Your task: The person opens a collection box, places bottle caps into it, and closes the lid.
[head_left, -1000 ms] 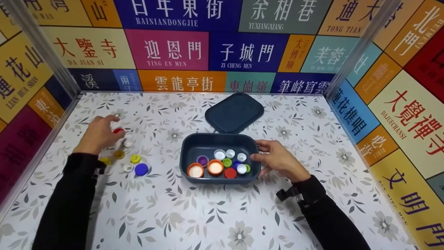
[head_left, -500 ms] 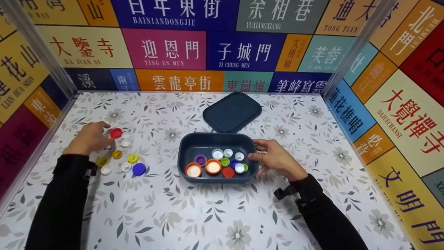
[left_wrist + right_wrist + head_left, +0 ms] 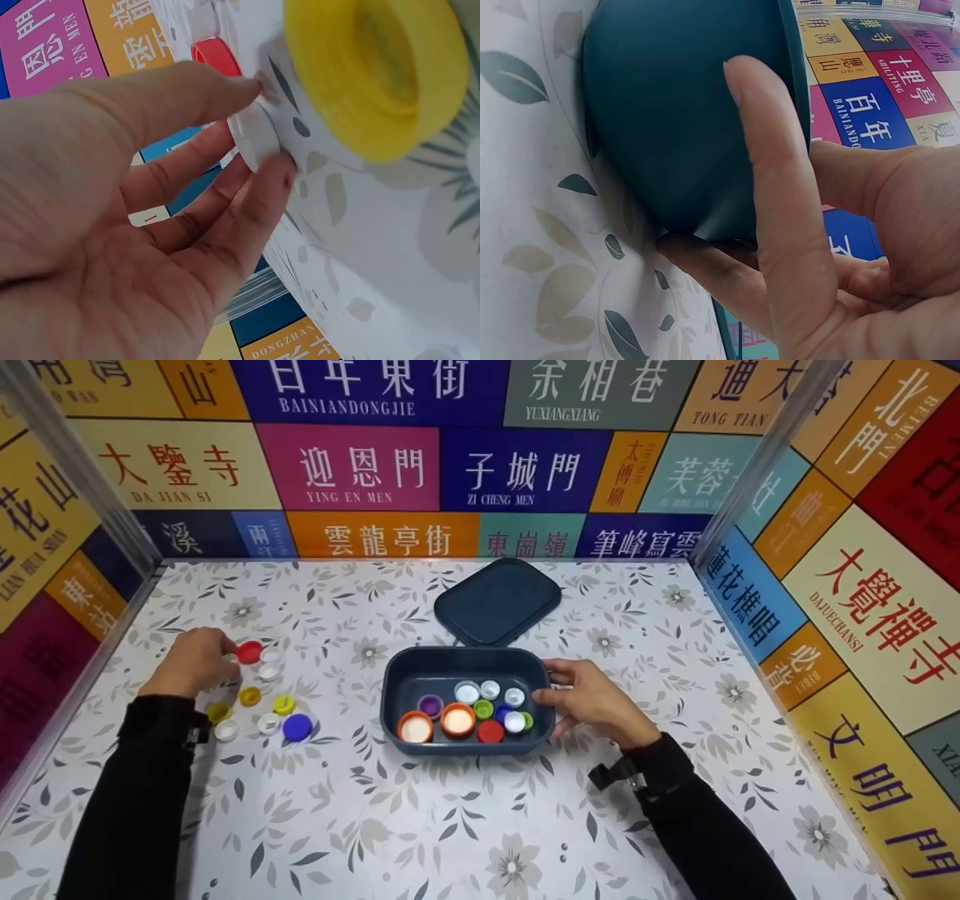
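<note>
At the left of the table my left hand (image 3: 196,661) pinches a white bottle cap (image 3: 253,137) between thumb and fingertips, close to the tabletop. A red cap (image 3: 250,652) lies just beyond its fingers. Around it are more loose caps: a yellow cap (image 3: 284,704), a blue cap (image 3: 298,727), a white cap (image 3: 268,724) and others. My right hand (image 3: 592,701) grips the right end of a dark blue box (image 3: 420,666), its digits spread along the wall and rim. Inside the box lie several caps, among them an orange-rimmed cap (image 3: 457,721) and a purple cap (image 3: 430,706).
Behind the box lies its dark blue lid (image 3: 498,601), flat on the floral tabletop (image 3: 420,825). Panels with printed characters (image 3: 360,465) wall in the back and both sides of the table.
My left hand has drawn back from the red cap, uncovering it, and its fingers have closed on a white cap. My right hand stays at the box.
</note>
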Tool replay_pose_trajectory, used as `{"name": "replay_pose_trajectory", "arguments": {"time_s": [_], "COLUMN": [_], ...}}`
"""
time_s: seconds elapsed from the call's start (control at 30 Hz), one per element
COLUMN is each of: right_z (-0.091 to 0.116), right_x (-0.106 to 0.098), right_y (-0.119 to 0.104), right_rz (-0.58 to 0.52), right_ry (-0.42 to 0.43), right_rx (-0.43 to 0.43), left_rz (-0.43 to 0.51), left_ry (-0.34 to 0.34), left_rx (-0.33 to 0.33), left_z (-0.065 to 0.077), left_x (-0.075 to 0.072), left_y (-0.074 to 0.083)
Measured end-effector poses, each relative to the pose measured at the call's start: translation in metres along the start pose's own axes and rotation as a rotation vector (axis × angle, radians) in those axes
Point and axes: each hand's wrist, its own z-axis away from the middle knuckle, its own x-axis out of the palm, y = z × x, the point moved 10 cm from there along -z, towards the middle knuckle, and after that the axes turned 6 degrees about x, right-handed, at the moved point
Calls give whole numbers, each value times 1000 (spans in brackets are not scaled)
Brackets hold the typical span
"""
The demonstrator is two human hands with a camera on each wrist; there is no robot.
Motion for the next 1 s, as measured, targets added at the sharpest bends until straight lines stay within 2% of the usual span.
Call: {"name": "replay_pose_trajectory", "arguments": {"time_s": [0.37, 0.47, 0.53, 0.6, 0.7, 0.9, 1.0], "right_z": [-2, -2, -2, -1, -1, 0, 0], "right_x": [3, 3, 3, 3, 3, 1, 1], "right_y": [0, -1, -2, -3, -4, -3, -3], "right_rz": [5, 9, 14, 19, 17, 9, 13], "right_ry": [-21, -26, -25, -25, -24, -24, -21], "right_rx": [18, 8, -2, -13, -25, -24, -20], "left_rz": [17, 20, 9, -7, -16, 8, 16], "left_ry": [5, 29, 61, 95, 136, 169, 207], "left_rx": [-17, -14, 16, 62, 152, 303, 398], "left_z": [4, 7, 9, 10, 12, 19, 24], "left_x": [1, -3, -6, -8, -9, 2, 9], "left_y": [-3, 1, 10, 23, 51, 122, 159]}}
